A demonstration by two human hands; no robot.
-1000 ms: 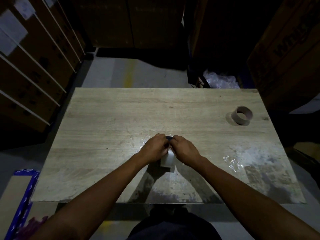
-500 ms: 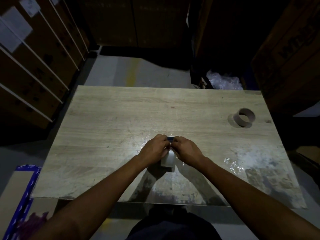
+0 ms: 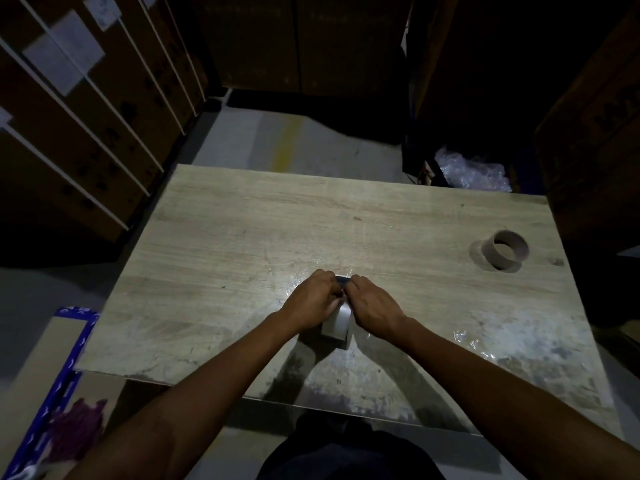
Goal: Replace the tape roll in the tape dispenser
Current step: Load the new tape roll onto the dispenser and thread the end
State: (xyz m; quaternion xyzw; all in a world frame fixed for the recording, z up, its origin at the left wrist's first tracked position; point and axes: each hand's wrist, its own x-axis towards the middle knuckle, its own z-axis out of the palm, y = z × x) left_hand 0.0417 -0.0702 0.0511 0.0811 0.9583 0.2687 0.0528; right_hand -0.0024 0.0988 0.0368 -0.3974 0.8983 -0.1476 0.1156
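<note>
We have only one view, from a wide camera on the person's head. It faces forward and steeply down on the bench [image 3: 242, 237], near enough that the bench fills the middle of the picture. The left grip [image 3: 310, 299] and the right grip [image 3: 375, 306] lie just below the centre; floor [image 3: 311, 140] and boxes [image 3: 86, 133] fill the borders.

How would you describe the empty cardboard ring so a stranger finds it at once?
Start at the wooden table. Near its far right corner sits the cardboard ring. Unlike the clear crumpled film nearer the person, it is brown, round and hollow.
</note>
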